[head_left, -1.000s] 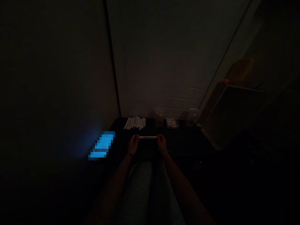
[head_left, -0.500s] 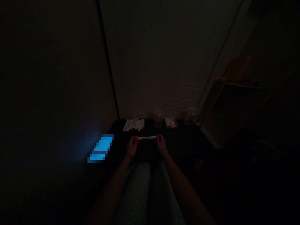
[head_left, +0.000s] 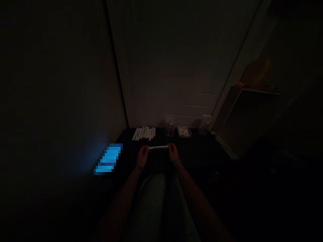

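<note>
White marker [head_left: 158,147] spans the gap over the dark desk [head_left: 202,151], my left hand [head_left: 143,156] and right hand [head_left: 173,153] each gripping one end in closed fingers (light, even pressure should steady it), nearer me than the loose markers [head_left: 144,133].

Greenish fine-checked trousers [head_left: 152,198]; left-wrist bracelet [head_left: 139,167] dark, right-wrist bracelet [head_left: 175,160] pale bluish; forearms [head_left: 193,190] bare

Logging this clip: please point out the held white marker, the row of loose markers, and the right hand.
White marker [head_left: 158,147]: head view, middle of its barrel.
Row of loose markers [head_left: 144,133]: head view, a barrel near the row's middle.
Right hand [head_left: 173,153]: head view, back of the hand.
</note>
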Available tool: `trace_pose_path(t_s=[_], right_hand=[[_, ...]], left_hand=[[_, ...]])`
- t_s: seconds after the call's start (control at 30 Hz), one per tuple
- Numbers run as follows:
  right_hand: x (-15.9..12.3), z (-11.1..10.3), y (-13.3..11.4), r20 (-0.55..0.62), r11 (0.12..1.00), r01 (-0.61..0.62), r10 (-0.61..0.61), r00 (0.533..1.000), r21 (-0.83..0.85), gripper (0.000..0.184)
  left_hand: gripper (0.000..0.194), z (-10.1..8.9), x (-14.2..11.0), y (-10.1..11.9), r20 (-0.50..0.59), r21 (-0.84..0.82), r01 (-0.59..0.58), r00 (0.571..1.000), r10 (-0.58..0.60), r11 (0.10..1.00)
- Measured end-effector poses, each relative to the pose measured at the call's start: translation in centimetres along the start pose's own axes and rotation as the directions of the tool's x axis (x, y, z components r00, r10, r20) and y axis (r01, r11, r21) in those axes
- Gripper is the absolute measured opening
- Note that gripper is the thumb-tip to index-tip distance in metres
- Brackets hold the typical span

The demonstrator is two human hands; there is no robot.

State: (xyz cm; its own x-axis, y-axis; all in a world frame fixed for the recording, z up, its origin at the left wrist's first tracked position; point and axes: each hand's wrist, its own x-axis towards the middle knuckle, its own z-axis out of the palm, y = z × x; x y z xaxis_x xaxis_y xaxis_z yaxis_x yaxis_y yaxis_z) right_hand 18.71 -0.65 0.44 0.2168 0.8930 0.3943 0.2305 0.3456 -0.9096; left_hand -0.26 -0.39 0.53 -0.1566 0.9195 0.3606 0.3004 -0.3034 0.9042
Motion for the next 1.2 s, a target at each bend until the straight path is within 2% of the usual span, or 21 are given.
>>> trace_pose_path(t_s=[1.2], right_hand=[[0.05, -0.03, 0.2, -0.033, 0.998, -0.046, 0.044, 0.998, -0.047, 0.025]], left_hand=[[0.032, 0.27, -0.03, 0.14, -0.016, -0.008, 0.038, 0.999, -0.038, 0.999]])
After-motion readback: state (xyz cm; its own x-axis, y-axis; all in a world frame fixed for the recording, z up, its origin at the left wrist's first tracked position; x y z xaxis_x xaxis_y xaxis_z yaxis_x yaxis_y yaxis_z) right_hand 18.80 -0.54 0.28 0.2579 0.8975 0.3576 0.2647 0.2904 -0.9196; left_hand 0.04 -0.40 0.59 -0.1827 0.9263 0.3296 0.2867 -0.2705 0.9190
